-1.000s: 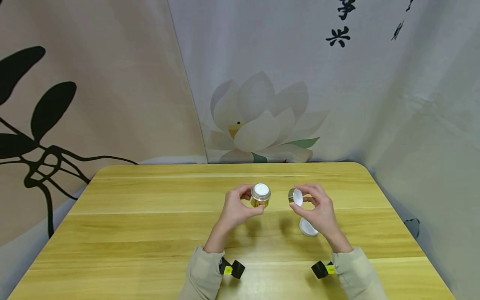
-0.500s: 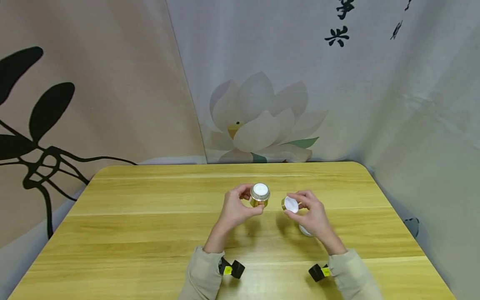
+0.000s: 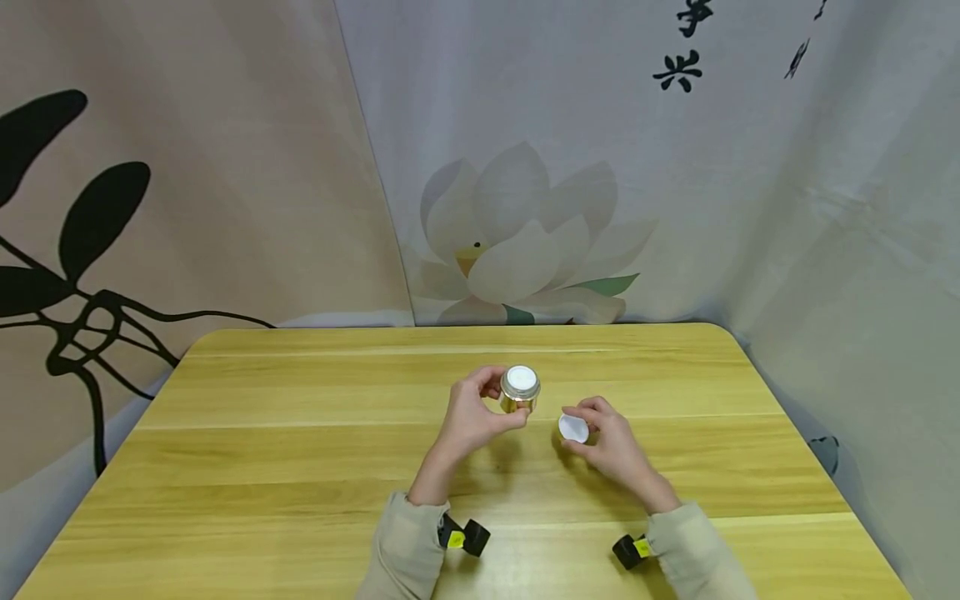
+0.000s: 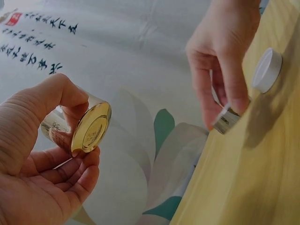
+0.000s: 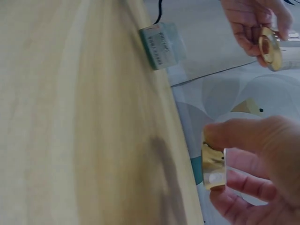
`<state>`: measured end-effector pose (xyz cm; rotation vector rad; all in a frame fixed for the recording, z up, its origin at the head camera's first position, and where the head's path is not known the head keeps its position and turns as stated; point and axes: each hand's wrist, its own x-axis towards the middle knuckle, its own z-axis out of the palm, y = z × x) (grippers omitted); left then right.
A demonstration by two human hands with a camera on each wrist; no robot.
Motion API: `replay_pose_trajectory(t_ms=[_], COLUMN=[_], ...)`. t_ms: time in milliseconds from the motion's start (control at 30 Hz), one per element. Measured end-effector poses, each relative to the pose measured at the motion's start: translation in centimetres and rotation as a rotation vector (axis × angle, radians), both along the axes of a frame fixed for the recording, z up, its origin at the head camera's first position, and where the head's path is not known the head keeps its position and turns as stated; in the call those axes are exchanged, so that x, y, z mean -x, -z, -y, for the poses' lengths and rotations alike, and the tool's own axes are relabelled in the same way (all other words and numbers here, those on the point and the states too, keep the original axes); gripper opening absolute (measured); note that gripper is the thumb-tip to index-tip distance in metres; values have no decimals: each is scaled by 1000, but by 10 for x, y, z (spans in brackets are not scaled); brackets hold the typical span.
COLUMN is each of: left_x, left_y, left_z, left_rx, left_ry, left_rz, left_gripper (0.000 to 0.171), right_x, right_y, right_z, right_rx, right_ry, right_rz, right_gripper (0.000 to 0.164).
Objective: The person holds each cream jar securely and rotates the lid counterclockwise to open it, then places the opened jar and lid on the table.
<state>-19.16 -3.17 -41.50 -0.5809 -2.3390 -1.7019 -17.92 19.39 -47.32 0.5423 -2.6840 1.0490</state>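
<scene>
My left hand [image 3: 474,415] grips a small gold jar [image 3: 514,404] above the table, thumb on one side and fingers on the other. The jar's top shows a white disc inside a clear rim, and its shiny gold base [image 4: 92,129] faces the left wrist camera. To the right, my right hand [image 3: 611,442] pinches a gold cap [image 5: 213,165] by its edges. The cap's white inside [image 3: 573,428] faces the head camera. Jar and cap are apart. A round white lid [image 4: 267,70] lies on the table near the right hand; in the head view that hand hides it.
The wooden table [image 3: 262,467] lies under both hands. A small teal and white printed box [image 5: 159,47] appears by the table's edge in the right wrist view. A printed cloth [image 3: 525,167] hangs behind the table's far edge.
My right hand has come down and to the left with the cap, turning the cap's white inside toward the head camera and covering the white lid there. The left hand and jar have stayed put.
</scene>
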Motion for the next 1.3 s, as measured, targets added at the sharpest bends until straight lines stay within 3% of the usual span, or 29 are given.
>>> replay_pose_trajectory(t_ms=[367, 967, 1300], left_x=[1, 0, -2], left_y=[1, 0, 4], left_z=[-1, -2, -3], left_rx=[-17, -27, 81], left_ry=[-6, 28, 37], left_rz=[-13, -21, 33], left_gripper=[42, 45, 44], right_x=[2, 4, 5], right_y=[6, 6, 5], right_z=[0, 1, 2], right_rx=[-85, -139, -140], right_ry=[-11, -82, -97], right_rz=[18, 56, 89], right_gripper=[44, 41, 40])
